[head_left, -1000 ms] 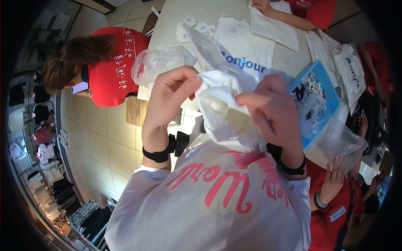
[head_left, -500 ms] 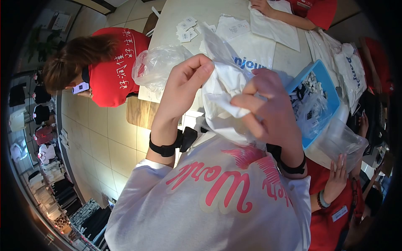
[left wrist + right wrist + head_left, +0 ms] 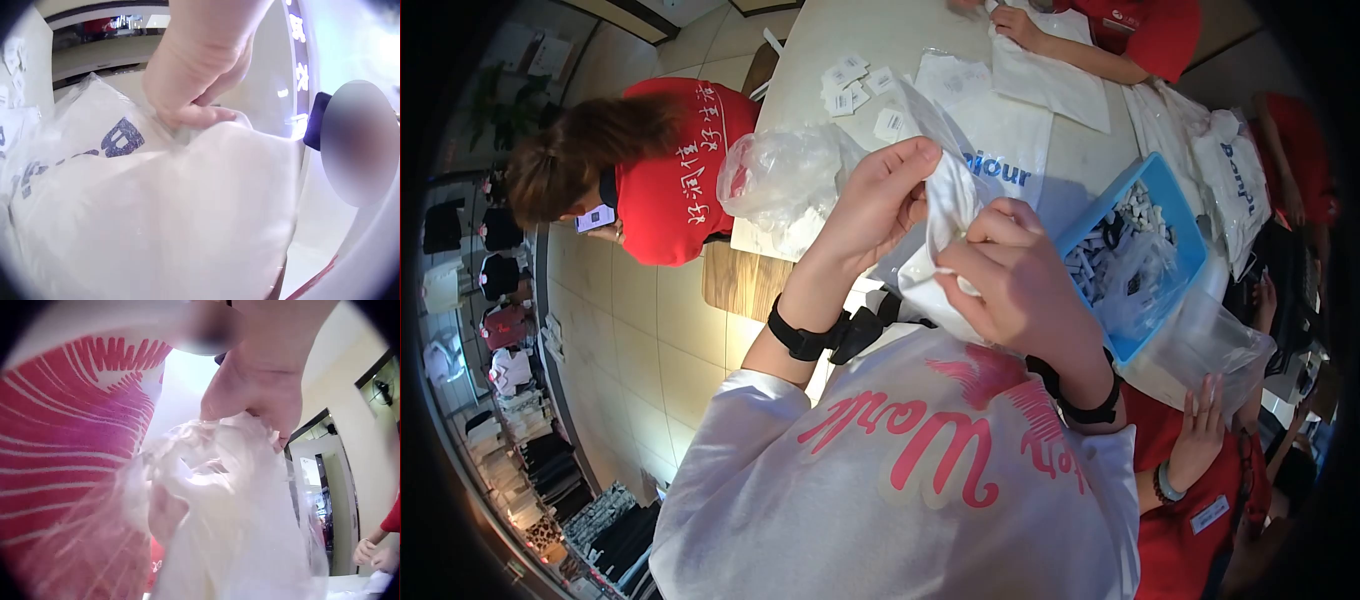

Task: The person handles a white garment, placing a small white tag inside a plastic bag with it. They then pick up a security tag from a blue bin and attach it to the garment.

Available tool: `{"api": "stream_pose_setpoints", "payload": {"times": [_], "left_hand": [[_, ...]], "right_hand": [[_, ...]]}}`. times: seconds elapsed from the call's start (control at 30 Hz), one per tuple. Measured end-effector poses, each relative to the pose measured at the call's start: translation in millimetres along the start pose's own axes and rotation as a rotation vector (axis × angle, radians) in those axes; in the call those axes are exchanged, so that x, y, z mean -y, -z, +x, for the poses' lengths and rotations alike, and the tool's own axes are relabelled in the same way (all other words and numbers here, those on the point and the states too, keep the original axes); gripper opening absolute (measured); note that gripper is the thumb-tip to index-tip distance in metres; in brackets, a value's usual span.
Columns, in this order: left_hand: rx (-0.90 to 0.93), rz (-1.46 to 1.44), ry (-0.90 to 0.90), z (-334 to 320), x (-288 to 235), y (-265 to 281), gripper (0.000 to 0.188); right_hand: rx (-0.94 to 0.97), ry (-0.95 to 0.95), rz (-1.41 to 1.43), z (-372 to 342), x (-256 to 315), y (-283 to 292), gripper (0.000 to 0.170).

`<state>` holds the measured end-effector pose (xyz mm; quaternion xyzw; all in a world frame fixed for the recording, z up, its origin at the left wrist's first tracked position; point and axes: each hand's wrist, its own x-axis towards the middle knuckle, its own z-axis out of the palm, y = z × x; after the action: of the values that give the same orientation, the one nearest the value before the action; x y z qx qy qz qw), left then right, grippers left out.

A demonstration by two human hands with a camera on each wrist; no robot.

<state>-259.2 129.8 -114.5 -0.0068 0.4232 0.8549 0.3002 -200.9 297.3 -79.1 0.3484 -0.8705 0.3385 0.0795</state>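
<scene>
Both hands hold a white cloth garment (image 3: pixel 947 200) in front of the chest, bunched and wrinkled between them. At its upper edge my left hand (image 3: pixel 880 205) pinches the fabric between thumb and fingers. My right hand (image 3: pixel 1015 280) grips a lower fold, fingers curled into the cloth. Clear plastic film hangs around the garment, and in the left wrist view dark blue print (image 3: pixel 123 137) shows beside the white fabric. An opening in the bunched cloth (image 3: pixel 219 450) faces the right wrist camera.
On the pale table lie a bagged white garment with blue lettering (image 3: pixel 1010 172), white paper tags (image 3: pixel 843 80) and crumpled clear bags (image 3: pixel 785 175). A blue bin (image 3: pixel 1188 220) of small white and black pieces stands at right. People in red shirts (image 3: pixel 675 190) surround the table.
My left hand has moved right, closer to the right hand. The cloth, earlier spread wider with its opening showing, is now gathered into a narrower bunch.
</scene>
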Motion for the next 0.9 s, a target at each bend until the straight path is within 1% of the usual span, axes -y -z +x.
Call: {"api": "stream_pose_setpoints", "payload": {"times": [0.03, 0.07, 0.1, 0.13, 0.17, 0.2, 0.23, 0.3, 0.33, 0.4, 0.43, 0.47, 0.5, 0.53, 0.57, 0.63, 0.67, 0.7, 0.73, 0.77, 0.8, 0.83, 0.87, 0.9], "left_hand": [[0.051, -0.027, 0.01, 2, 0, 1, 0.023], [-0.02, -0.023, -0.015, -1, -3, -8, 0.022], [-0.011, -0.02, -0.015, -3, -3, -10, 0.022], [-0.061, 0.257, -0.19, -4, -2, -9, 0.021], [-0.11, 0.531, -0.368, -7, -2, -9, 0.02], [-0.169, 0.601, -0.401, -12, -2, -8, 0.019], [-0.159, 0.6, -0.405, -16, -3, -8, 0.019], [-0.214, 0.741, -0.094, -21, -4, -6, 0.023], [-0.174, 0.682, -0.129, -16, 7, 0, 0.025], [-0.189, 0.656, -0.125, -12, 21, 5, 0.025], [-0.202, 0.629, -0.118, -11, 24, 7, 0.025], [-0.209, 0.567, -0.064, -12, 24, 11, 0.021], [-0.209, 0.568, -0.068, -12, 27, 14, 0.021], [-0.265, 0.434, -0.078, -12, 31, 17, 0.019], [-0.32, 0.298, -0.089, -12, 34, 20, 0.018], [-0.287, 0.248, -0.068, -14, 33, 28, 0.017], [-0.32, 0.185, -0.06, -14, 35, 32, 0.018], [-0.344, 0.122, -0.051, -10, 37, 35, 0.018], [-0.391, 0.172, -0.094, -2, 40, 35, 0.019], [-0.36, 0.176, -0.104, 5, 38, 31, 0.019], [-0.368, 0.214, -0.137, 10, 36, 26, 0.019], [-0.379, 0.25, -0.168, 15, 35, 21, 0.019], [-0.397, 0.306, -0.255, 18, 27, 9, 0.019], [-0.37, 0.308, -0.258, 22, 20, 8, 0.019]], "right_hand": [[-0.005, 0.001, -0.006, -1, -2, -3, 0.02], [-0.071, -0.103, 0.015, -2, -5, -6, 0.017], [-0.139, -0.209, 0.036, -3, -7, -8, 0.015], [-0.144, -0.21, 0.027, -3, -10, -11, 0.015], [-0.204, -0.323, 0.05, -3, -13, -13, 0.014], [-0.264, -0.434, 0.074, -3, -17, -15, 0.013], [-0.27, -0.435, 0.065, -3, -21, -19, 0.013], [-0.394, -0.437, -0.032, -1, -26, -27, 0.012], [-0.397, -0.435, -0.035, 0, -26, -31, 0.012], [-0.326, -0.304, -0.141, 3, -24, -39, 0.012], [-0.329, -0.299, -0.142, 5, -23, -42, 0.012], [-0.266, -0.23, -0.114, 6, -21, -43, 0.012], [-0.203, -0.162, -0.086, 6, -20, -45, 0.012], [-0.114, -0.175, 0.002, 2, -19, -47, 0.017], [-0.116, -0.168, -0.001, 3, -19, -46, 0.017], [-0.123, -0.248, 0.265, 7, -19, -43, 0.023], [-0.13, -0.243, 0.255, 11, -20, -41, 0.023], [-0.199, -0.259, 0.262, 18, -24, -38, 0.025], [-0.272, -0.272, 0.262, 25, -30, -34, 0.027], [-0.348, -0.285, 0.26, 33, -36, -29, 0.029], [-0.366, -0.217, 0.273, 39, -49, -31, 0.032], [-0.383, -0.217, 0.248, 41, -61, -31, 0.032], [-0.24, -0.221, 0.273, 42, -71, -32, 0.03], [-0.097, -0.23, 0.299, 42, -79, -32, 0.03]]}}
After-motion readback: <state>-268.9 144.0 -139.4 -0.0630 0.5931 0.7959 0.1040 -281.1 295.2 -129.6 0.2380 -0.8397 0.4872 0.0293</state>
